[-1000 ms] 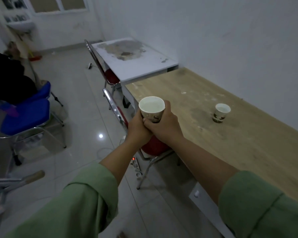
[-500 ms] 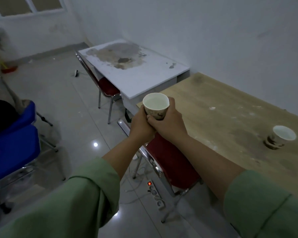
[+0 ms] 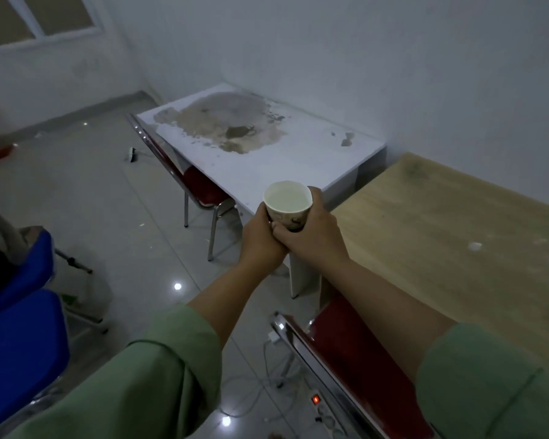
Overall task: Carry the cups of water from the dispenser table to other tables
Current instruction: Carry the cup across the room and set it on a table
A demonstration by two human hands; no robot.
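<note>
In a dim room the white table (image 3: 276, 160) has no cup on it, while the left hand (image 3: 260, 242) and right hand (image 3: 311, 236) together hold a full cup (image 3: 287, 205) just before it, so this delivery is not finished.

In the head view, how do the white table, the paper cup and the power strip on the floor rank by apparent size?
1. white table
2. paper cup
3. power strip, though partly hidden, so its place below the cup is unsure.

A dim room with plain white walls (image 3: 362, 58) and a glossy grey tiled floor (image 3: 92, 191) holds a stained white table (image 3: 282, 153) beside a wooden table (image 3: 441, 223), red chairs (image 3: 203, 188) tucked under, blue seats (image 3: 16, 337) at left, and a window (image 3: 35, 17) top left.
</note>
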